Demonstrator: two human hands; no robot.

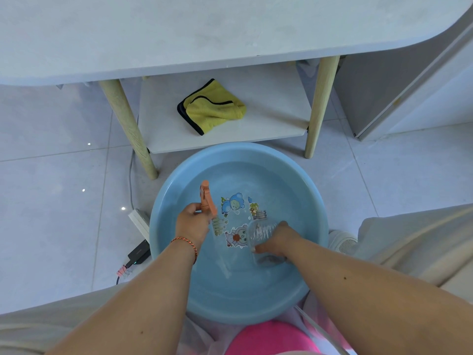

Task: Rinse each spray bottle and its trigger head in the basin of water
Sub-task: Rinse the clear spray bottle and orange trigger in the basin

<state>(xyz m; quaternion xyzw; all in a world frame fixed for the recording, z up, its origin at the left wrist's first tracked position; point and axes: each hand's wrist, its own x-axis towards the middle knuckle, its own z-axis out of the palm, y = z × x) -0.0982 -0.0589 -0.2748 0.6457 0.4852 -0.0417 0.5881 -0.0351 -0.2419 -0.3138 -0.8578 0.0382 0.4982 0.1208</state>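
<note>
Head cam view from my end: looking straight down at a round blue basin of water sitting on the tiled floor, between the person's knees. Left hand has its fingers curled round the orange trigger head, nozzle end pointing away from the body and held up over the left part of the basin; I can't really tell whether its lower end is touching the water or not. Right hand is gripping the clear spray bottle, fingers wrapped round the lower body of it, bottle tilted with the open threaded neck pointing away and a bit up. The base end looks dipped in the water on the right side of the basin (cartoon stickers on the basin bottom show through just left of it). So head and bottle are apart, one in each hand, with a gap between them.

Other stuff I can see: a red braided bracelet on the left wrist, a folded yellow cloth on the low shelf under the white worktop just beyond the basin, and a white power strip on the floor by the basin's left rim
</note>
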